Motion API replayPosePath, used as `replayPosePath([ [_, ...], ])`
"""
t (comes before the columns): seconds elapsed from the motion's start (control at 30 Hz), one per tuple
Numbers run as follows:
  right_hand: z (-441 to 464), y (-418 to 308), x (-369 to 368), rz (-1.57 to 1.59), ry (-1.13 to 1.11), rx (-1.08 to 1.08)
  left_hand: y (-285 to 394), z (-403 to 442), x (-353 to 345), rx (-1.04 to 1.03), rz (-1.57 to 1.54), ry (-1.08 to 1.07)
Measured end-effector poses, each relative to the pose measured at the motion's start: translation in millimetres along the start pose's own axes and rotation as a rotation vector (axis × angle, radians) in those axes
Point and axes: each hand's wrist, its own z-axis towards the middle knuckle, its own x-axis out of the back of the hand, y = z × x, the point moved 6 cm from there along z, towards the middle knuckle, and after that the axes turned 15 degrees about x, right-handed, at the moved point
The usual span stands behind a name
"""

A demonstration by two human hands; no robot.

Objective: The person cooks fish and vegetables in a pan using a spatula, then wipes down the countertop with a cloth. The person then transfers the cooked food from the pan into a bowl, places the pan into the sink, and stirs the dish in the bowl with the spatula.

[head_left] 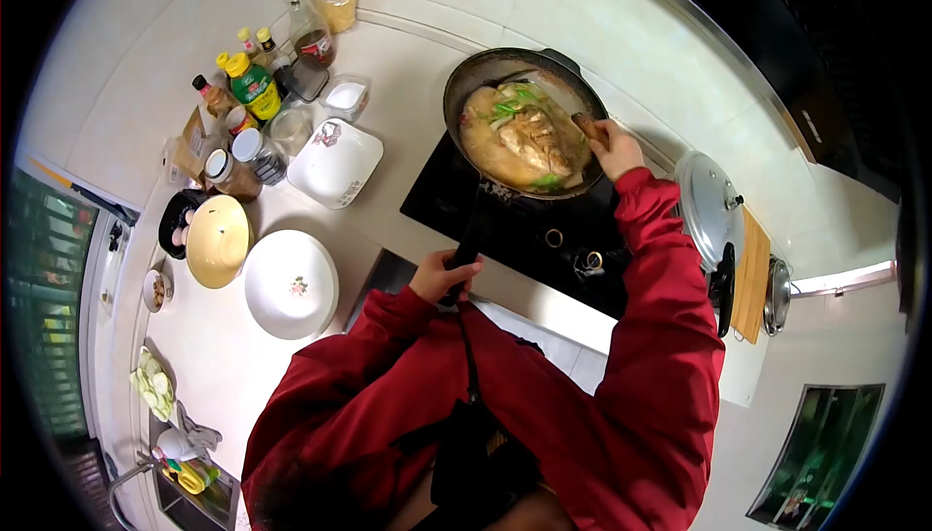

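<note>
A dark wok (452, 104) sits on the black stove, its long black handle (475, 230) pointing towards me. My left hand (445, 275) is wrapped round that handle. In the wok, a large browned piece of food (536, 140), which looks like fish, lies in yellowish broth with green pieces (521, 99) on it. My right hand (618, 150) is closed on a brown wooden utensil (588, 129) at the wok's right rim. The working end of the utensil is hidden, so its exact kind does not show.
Right of the stove (524, 245) are a metal lid (701, 203) and a wooden board (752, 274). Leftwards stand a white square dish (336, 170), a white bowl (282, 303), a yellow bowl (217, 243) and several bottles and jars (254, 94). A sink (204, 507) is at lower left.
</note>
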Motion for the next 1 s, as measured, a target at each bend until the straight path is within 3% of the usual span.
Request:
replayPosePath([
  [0.1,-28,10,-12,-0.073,-0.02,-0.082,0,-1,-3,-0.009,-0.019,-0.033],
  [0.17,-46,16,-10,0.072,0.064,-0.132,-1,-2,-2,0.032,-0.021,-0.009],
  [0.23,-68,17,-1,0.654,-0.01,-0.644,-2,0,-1,0.016,-0.007,-0.025],
  [0.4,-100,17,27,1.15,0.183,-0.896,-1,0,-3,0.019,0.045,-0.036],
  [0.7,-118,9,28,1.27,0.127,-1.107,-2,2,-1,-0.016,-0.031,0.003],
  [1.0,-114,-31,32,1.189,-0.247,-1.098,-1,0,-2,-0.023,-0.072,-0.029],
])
